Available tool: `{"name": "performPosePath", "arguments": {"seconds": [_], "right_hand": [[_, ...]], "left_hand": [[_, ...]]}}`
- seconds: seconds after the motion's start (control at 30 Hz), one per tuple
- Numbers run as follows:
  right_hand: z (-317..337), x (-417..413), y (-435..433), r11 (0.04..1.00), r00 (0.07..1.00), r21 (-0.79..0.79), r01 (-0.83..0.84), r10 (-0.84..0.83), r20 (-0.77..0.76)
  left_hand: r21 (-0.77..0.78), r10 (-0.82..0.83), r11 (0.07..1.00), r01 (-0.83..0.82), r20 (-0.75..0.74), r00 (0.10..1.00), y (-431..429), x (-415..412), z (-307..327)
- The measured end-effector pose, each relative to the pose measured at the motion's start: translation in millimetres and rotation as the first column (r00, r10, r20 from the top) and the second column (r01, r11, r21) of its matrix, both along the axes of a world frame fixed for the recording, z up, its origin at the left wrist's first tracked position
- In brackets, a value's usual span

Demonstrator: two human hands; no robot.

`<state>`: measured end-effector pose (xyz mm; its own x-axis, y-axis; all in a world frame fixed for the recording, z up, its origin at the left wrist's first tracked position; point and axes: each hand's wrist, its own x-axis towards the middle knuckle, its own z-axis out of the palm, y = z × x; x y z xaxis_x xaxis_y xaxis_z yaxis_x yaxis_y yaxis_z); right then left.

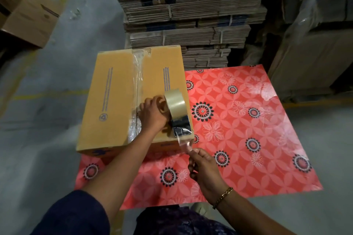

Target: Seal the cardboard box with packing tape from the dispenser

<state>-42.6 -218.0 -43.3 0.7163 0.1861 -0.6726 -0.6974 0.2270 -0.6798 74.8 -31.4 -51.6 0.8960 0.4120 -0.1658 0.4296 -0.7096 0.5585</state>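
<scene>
— Nearest the lens, bottom of frame?
— Dark sleeve (76, 213) at lower left, patterned dark clothing (183, 221) at bottom centre, gold bracelet (223, 197) on the wrist at lower right.

— Right hand?
— Right hand (205, 168), lower centre, pinched shut on the free end of clear packing tape (184, 142), stretched taut up to the roll.

— Left hand?
— Left hand (152, 113), mid-frame, closed around a bare tape roll (174, 106), fingers hooked into its core, held on edge over the box top.

— Box?
— Cardboard box (114, 101), centre-left, flaps shut, sitting on the left part of a red flowered sheet (248, 129). Clear strip (138, 74) laid along the centre seam, crinkled at the near edge.

— Around it?
— Grey floor (38, 139); bundled flat cartons (187, 5) stacked at upper centre; open brown box (28, 17) at upper left.
</scene>
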Motion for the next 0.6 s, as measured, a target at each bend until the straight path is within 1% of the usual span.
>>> {"name": "performPosePath", "arguments": {"seconds": [0.07,0.13,0.2,0.23,0.27,0.3,0.33,0.37,0.4,0.43,0.6], "right_hand": [[-1,-1,2,1.0,1.0,0.005,0.009,-0.009,-0.017],[-3,-1,3,1.0,0.999,0.001,0.02,-0.02,-0.029],[-5,-1,2,1.0,0.999,0.006,0.026,-0.026,-0.036],[-6,-1,1,1.0,0.999,0.009,0.025,-0.025,-0.04],[-6,0,1,1.0,0.999,0.009,0.02,-0.019,-0.043],[-7,1,1,1.0,0.999,0.005,0.01,-0.01,-0.047],[-7,1,1,1.0,0.999,0.005,0.004,-0.004,-0.05],[-8,1,1,1.0,0.999,0.009,0.004,-0.003,-0.054],[-9,2,2,1.0,0.998,0.015,0.006,-0.005,-0.059],[-9,2,1,1.0,0.998,0.021,0.007,-0.006,-0.064],[-6,4,1,1.0,0.997,0.024,-0.007,0.009,-0.073]], "left_hand": [[-0.045,0.006,0.999,-0.004,0.046,0.999,8,-1,-10],[-0.025,-0.004,1.0,0.007,0.118,0.993,10,-7,-13],[-0.001,0.013,1.0,-0.013,0.27,0.963,6,-22,-11],[-0.007,0.026,1.0,-0.025,0.361,0.932,2,-35,-9],[0.005,0.004,1.0,-0.007,0.436,0.9,-3,-51,-6],[0.051,-0.074,0.997,0.056,0.492,0.868,-8,-69,-6],[0.124,-0.189,0.981,0.146,0.511,0.839,-15,-89,-6],[0.198,-0.309,0.95,0.241,0.5,0.809,-20,-106,-8],[0.251,-0.399,0.915,0.314,0.47,0.787,-25,-120,-11],[0.28,-0.452,0.89,0.36,0.445,0.773,-27,-128,-17],[0.288,-0.482,0.874,0.391,0.416,0.772,-34,-125,-29]]}}
